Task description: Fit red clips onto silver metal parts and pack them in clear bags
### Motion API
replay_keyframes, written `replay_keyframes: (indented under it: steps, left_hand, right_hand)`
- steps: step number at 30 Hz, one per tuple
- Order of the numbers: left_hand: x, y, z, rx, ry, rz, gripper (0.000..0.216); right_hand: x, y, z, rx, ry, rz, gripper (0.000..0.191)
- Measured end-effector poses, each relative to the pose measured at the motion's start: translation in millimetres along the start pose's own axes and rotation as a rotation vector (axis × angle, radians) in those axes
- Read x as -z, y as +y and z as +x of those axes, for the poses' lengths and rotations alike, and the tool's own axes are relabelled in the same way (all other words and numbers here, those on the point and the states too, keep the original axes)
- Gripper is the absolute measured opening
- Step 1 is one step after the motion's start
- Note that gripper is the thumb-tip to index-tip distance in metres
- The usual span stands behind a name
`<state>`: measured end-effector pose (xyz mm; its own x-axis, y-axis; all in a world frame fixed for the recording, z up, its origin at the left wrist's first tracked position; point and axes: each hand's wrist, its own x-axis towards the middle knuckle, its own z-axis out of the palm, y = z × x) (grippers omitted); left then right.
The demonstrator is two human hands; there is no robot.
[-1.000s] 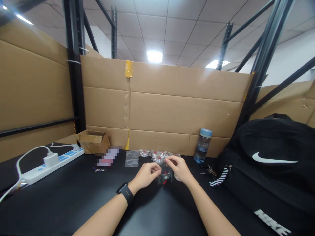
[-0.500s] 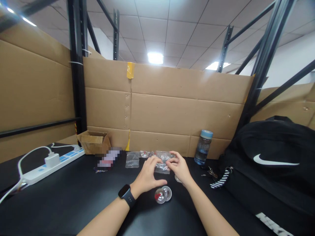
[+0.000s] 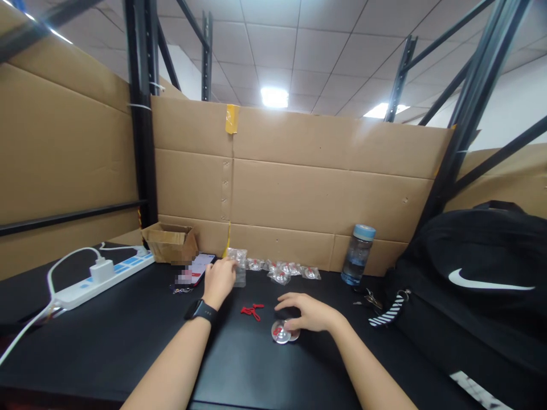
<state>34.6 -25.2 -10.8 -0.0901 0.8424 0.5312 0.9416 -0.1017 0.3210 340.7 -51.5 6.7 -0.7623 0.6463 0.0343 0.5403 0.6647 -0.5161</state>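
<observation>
My left hand [image 3: 220, 281], with a dark watch on its wrist, reaches to the back. Its fingers are closed at the edge of a clear plastic bag [image 3: 237, 258], which lies partly over another clear bag [image 3: 240, 279]. Part of the grip is hidden behind the hand. My right hand [image 3: 311, 312] is over the front middle of the table, its fingers spread and curved. Its thumb overlaps two shiny round discs [image 3: 281, 332], one lying partly over the other, with red on the nearer one. Between the hands lies a bunch of red cord [image 3: 253, 311].
Several bagged discs [image 3: 280, 272] line the back. Right are a water bottle [image 3: 357, 256], keys [image 3: 371, 300] and a black backpack [image 3: 474, 285]. Left are a phone [image 3: 203, 267], a cardboard box [image 3: 170, 243] and a power strip [image 3: 115, 279]. Cardboard panels [image 3: 290, 188] stand behind.
My left hand has moved left and back to the bags. My right hand has come forward over the discs, its fingers spreading. The red cord and the bagged discs behind now show.
</observation>
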Motion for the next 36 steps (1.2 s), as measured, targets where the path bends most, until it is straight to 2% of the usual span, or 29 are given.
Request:
replay_keyframes:
  steps: [4, 7, 10, 16, 19, 22, 24, 26, 28, 31, 36]
  left_hand:
    - [-18.8, -18.7, 0.9, 0.067, -0.254, 0.044, 0.031]
    - [-25.7, -19.8, 0.9, 0.084, -0.349, 0.024, 0.038]
    - [-21.5, -13.5, 0.6, 0.094, -0.289, 0.045, 0.041]
    - [-4.4, 13.3, -4.0, -0.021, -0.046, -0.022, 0.029]
    - [-2.6, 27.1, -5.4, -0.1, -0.017, -0.202, 0.021]
    - [-6.0, 37.8, -7.1, -0.186, -0.045, -0.461, 0.017]
    - [-10.1, 44.8, -10.0, -0.219, -0.132, -0.651, 0.017]
    - [-14.5, 53.3, -14.3, -0.221, -0.281, -0.864, 0.015]
    - [-17.9, 63.1, -19.3, -0.211, -0.415, -1.083, 0.015]
    - [-20.1, 76.3, -25.5, -0.179, -0.452, -1.302, 0.027]
    - [-21.6, 85.1, -29.9, -0.057, -0.389, -1.37, 0.033]
  right_hand:
    - [-0.5, -4.6, 1.9, 0.08, -0.024, -0.003, 0.055]
    - [-1.4, -8.4, 3.4, 0.109, -0.059, -0.084, 0.046]
    - [-3.0, -12.4, 4.9, 0.135, -0.036, -0.094, 0.033]
    - [-8.8, -18.6, 5.9, 0.137, 0.039, -0.095, 0.036]
    - [-10.3, -18.8, 6.6, 0.112, 0.105, -0.074, 0.032]
    - [-7.1, -16.0, 7.9, 0.107, 0.235, 0.039, 0.025]
    - [-3.4, -12.0, 9.5, 0.099, 0.383, 0.139, 0.023]
    - [-0.7, -6.9, 11.9, 0.072, 0.542, 0.254, 0.025]
    - [-0.8, -2.2, 15.1, 0.044, 0.641, 0.391, 0.031]
    - [-5.7, 1.4, 20.4, 0.046, 0.643, 0.566, 0.037]
    - [-14.0, -2.6, 23.8, 0.047, 0.603, 0.69, 0.041]
